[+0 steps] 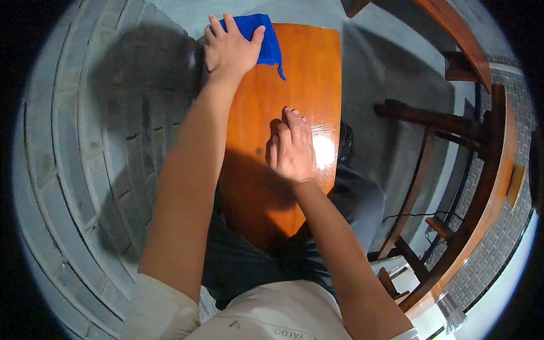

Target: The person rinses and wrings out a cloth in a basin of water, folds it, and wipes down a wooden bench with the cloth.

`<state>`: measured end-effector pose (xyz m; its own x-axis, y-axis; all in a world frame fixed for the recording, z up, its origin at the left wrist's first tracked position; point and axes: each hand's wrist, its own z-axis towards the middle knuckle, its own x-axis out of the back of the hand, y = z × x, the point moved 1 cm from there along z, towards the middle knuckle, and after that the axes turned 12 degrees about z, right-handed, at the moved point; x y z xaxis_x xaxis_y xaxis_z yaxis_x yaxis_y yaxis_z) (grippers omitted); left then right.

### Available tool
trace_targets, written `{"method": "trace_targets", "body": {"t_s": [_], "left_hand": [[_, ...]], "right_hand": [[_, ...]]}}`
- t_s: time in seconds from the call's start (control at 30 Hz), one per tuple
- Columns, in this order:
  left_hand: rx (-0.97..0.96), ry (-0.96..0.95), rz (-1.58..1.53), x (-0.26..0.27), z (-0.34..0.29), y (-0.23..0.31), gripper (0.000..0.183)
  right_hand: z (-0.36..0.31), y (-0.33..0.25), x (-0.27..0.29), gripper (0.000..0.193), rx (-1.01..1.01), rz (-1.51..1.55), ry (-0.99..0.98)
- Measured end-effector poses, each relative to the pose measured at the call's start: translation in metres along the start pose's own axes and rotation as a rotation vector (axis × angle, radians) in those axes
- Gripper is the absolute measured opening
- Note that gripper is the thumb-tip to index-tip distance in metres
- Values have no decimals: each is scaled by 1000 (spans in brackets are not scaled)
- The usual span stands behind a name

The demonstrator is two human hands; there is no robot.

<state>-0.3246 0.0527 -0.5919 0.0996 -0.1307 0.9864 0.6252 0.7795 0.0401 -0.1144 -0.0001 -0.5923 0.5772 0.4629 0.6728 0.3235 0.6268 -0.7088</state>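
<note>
The left hand's grip is spread wide, palm down upon a blue cloth, which I see at the eleven o'clock corner of the wooden surface. Toward five o'clock, the right hand has its fingers loosely extended.

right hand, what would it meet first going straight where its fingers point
Probably the blue cloth, at its loose strip, farther up the varnished wooden board; the right hand may pass above.

Grey brickwork is lining the left, a dark shadow is falling across it, and brown wooden furniture is standing on the right.
</note>
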Motion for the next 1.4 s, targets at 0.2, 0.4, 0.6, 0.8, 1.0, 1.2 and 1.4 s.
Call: {"method": "trace_targets", "body": {"t_s": [0.2, 0.4, 0.6, 0.8, 1.0, 1.2, 1.4], "left_hand": [[-19, -13, -13, 5, 18, 6, 73], [2, -312, -103, 25, 14, 3, 64], [-175, -18, 44, 8, -4, -5, 56], [-230, 129, 52, 11, -46, -14, 55], [-244, 28, 28, 32, -98, -22, 55], [-229, -34, 11, 49, -141, -25, 54], [-199, -60, -4, 60, -189, -31, 56]], "right_hand": [[1, -2, 5, 33, -17, -16, -24], [-1, -7, 1, 34, -40, -1, -2], [-2, -7, 1, 34, -25, 6, 2], [-3, -8, 2, 33, -11, 12, 17], [-2, -11, 6, 33, -5, -15, 27], [-3, -11, 7, 26, 0, 15, 59], [-5, -11, 10, 29, -6, 37, 43]]}}
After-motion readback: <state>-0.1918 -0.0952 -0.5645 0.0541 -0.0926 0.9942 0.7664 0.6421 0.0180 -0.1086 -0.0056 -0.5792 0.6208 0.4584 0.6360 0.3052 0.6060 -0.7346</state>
